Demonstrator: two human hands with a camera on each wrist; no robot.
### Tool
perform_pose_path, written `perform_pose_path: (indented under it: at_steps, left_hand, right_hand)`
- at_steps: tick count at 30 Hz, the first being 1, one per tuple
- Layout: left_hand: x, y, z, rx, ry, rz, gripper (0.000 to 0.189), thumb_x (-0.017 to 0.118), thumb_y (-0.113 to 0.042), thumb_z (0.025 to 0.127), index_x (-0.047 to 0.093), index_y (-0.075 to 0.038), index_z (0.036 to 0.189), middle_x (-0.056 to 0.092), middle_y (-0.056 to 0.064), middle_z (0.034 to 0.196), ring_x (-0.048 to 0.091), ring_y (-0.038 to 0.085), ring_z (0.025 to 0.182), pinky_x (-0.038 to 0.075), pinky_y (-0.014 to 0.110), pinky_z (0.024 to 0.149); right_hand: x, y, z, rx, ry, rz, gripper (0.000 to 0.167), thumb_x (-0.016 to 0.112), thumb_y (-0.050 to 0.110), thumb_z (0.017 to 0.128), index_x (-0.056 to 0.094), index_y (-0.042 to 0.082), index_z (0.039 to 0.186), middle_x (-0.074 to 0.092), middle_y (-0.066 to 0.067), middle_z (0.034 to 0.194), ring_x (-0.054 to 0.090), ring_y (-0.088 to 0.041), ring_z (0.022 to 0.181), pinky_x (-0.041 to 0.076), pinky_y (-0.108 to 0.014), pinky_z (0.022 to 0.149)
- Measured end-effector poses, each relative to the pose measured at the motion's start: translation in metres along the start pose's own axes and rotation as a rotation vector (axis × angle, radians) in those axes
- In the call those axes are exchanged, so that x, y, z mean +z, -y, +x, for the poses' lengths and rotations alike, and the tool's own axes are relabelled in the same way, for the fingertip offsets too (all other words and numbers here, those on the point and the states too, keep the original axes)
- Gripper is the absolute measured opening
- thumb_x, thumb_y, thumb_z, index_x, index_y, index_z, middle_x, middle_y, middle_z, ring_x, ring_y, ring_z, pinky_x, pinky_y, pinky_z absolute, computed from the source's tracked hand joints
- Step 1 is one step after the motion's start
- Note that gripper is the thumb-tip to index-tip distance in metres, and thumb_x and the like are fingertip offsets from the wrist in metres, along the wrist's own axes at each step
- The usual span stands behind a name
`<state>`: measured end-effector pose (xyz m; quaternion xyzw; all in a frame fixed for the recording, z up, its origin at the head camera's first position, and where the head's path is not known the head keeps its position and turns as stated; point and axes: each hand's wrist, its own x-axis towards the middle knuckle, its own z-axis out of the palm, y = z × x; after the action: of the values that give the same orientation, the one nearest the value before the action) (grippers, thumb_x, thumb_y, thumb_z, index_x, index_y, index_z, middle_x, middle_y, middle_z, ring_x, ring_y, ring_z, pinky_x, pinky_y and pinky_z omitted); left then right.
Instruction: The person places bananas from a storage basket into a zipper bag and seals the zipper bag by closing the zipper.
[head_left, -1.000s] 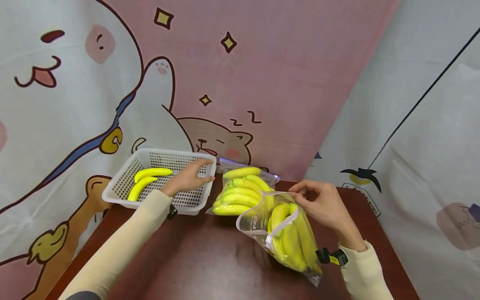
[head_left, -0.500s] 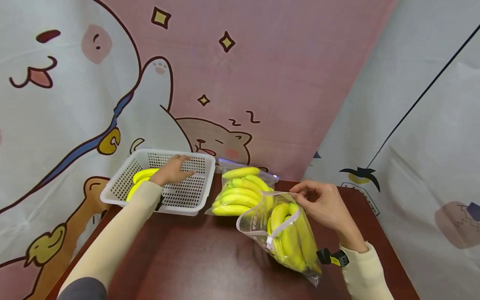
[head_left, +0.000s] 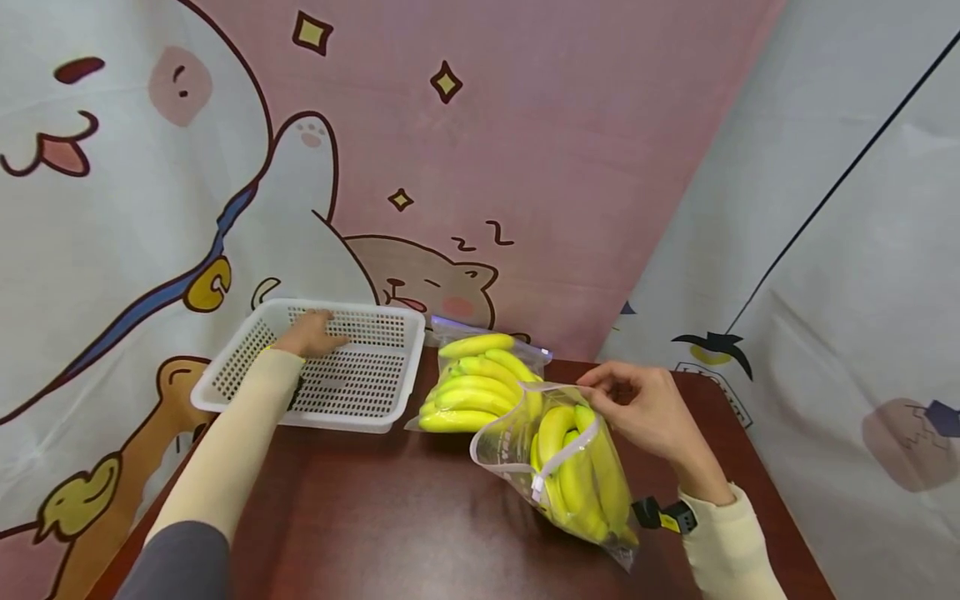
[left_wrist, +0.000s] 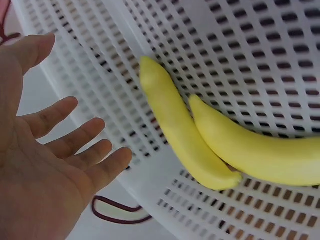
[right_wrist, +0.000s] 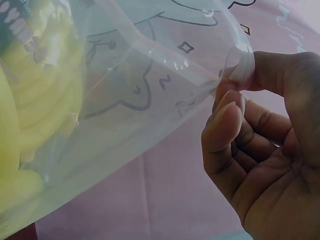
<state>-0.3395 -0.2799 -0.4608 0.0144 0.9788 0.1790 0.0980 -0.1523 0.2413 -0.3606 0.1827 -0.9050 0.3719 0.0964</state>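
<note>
My left hand (head_left: 306,335) is over the white plastic basket (head_left: 411,358), its fingers spread and nothing in them. Two yellow bananas (left_wrist: 182,127) lie side by side inside that basket in the left wrist view; in the head view my hand and sleeve hide them. My right hand (head_left: 637,408) pinches the rim of a clear zip bag (head_left: 498,446) between thumb and forefinger, as the right wrist view shows. The mouth of this bag gapes toward the left, and several bananas (head_left: 577,475) fill its lower part.
Behind the held bag lies a second zip bag (head_left: 536,354) with several bananas (head_left: 468,396) in it, its purple zip strip toward the back. All stand on a dark red-brown table (head_left: 390,517). A printed cloth (head_left: 555,167) hangs close behind the table.
My left hand has moved left across the basket, from its right rim to above the bananas, which it now covers in the head view. The right hand keeps its pinch on the bag.
</note>
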Motion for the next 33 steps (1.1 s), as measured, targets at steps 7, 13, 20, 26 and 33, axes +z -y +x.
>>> perform_pose_path:
  at_steps: [7,13,20,26,33]
  left_hand:
    - [0.005,0.023,0.008,-0.062,0.062,0.042,0.077,0.054,-0.039,0.103,0.028,0.016,0.153,0.030,0.040,0.156,0.030,0.057,0.145,0.031,0.065,0.118]
    - [-0.001,0.036,0.012,-0.106,0.103,0.086,0.072,0.059,-0.031,0.102,0.034,0.018,0.148,0.038,0.042,0.150,0.041,0.056,0.138,0.040,0.062,0.113]
    - [-0.003,0.053,0.019,-0.197,0.182,0.075,0.067,0.063,-0.012,0.097,0.034,0.014,0.151,0.038,0.038,0.152,0.044,0.052,0.137,0.039,0.060,0.115]
    - [-0.001,0.059,0.023,-0.203,0.196,0.117,0.057,0.063,-0.004,0.094,0.043,0.013,0.145,0.048,0.038,0.143,0.053,0.049,0.127,0.046,0.058,0.108]
    - [0.003,0.060,0.020,-0.170,0.173,0.148,0.042,0.057,0.006,0.092,0.059,0.010,0.134,0.058,0.034,0.135,0.061,0.038,0.107,0.055,0.045,0.089]
  right_hand:
    - [0.001,0.001,-0.004,0.009,0.004,-0.007,0.006,0.078,0.024,0.092,0.077,0.019,0.096,0.066,0.005,0.071,0.059,-0.010,0.060,0.049,-0.024,0.054]
    - [-0.001,0.001,-0.002,-0.003,0.004,-0.018,0.004,0.077,0.023,0.093,0.076,0.019,0.096,0.067,0.005,0.073,0.060,-0.010,0.061,0.050,-0.024,0.055]
    - [0.000,0.000,0.001,-0.016,0.003,-0.021,0.004,0.077,0.018,0.092,0.076,0.020,0.095,0.066,0.006,0.071,0.061,-0.009,0.061,0.051,-0.024,0.056]
    - [0.001,0.002,0.002,-0.012,0.018,-0.020,0.007,0.076,0.016,0.092,0.076,0.021,0.097,0.066,0.007,0.073,0.060,-0.010,0.061,0.052,-0.025,0.057]
    - [-0.001,0.000,0.000,-0.013,0.008,-0.027,0.005,0.077,0.018,0.092,0.077,0.020,0.097,0.066,0.007,0.071,0.059,-0.009,0.060,0.050,-0.025,0.055]
